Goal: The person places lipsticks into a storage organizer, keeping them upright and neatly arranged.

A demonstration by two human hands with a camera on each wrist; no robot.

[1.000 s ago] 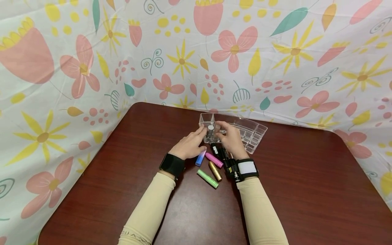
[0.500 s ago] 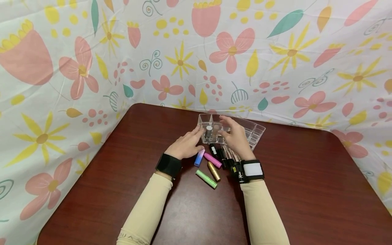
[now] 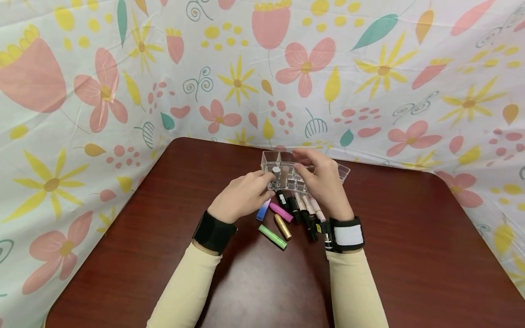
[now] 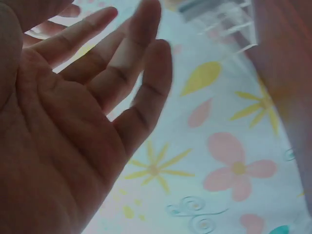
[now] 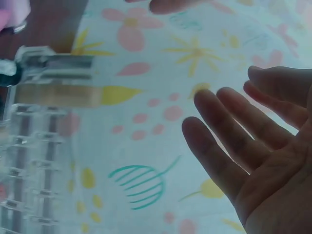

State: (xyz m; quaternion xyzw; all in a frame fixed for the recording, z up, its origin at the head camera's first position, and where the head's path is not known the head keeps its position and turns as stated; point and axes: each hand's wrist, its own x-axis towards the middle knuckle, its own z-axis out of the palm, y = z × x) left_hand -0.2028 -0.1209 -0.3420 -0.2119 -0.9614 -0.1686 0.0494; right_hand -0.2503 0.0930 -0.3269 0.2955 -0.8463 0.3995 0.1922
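Note:
A clear plastic organizer [image 3: 346, 171] with many small compartments stands at the back of the table. A white-capped tube [image 3: 276, 170] and a brownish tube [image 3: 285, 176] stand upright in its left part. My left hand [image 3: 242, 195] hovers at the organizer's front left corner, fingers loosely bent and holding nothing. Over the organizer's middle is my right hand [image 3: 326, 181], thumb and fingers spread apart around nothing. In the right wrist view the fingers of the right hand [image 5: 263, 141] are well apart from the organizer [image 5: 36, 161].
In front of the organizer lie a blue-violet tube [image 3: 262, 212], a pink tube [image 3: 281, 212], a gold bullet-shaped lipstick [image 3: 282, 227] and a green tube [image 3: 272, 237]. Several black tubes [image 3: 294, 208], some with pale pink ends, lie beside them. A patterned cloth [image 3: 229, 59] hangs behind.
My right hand has come away from the brownish tube in the organizer and moved right, its fingers spreading. My left hand has drawn back slightly toward the lower left.

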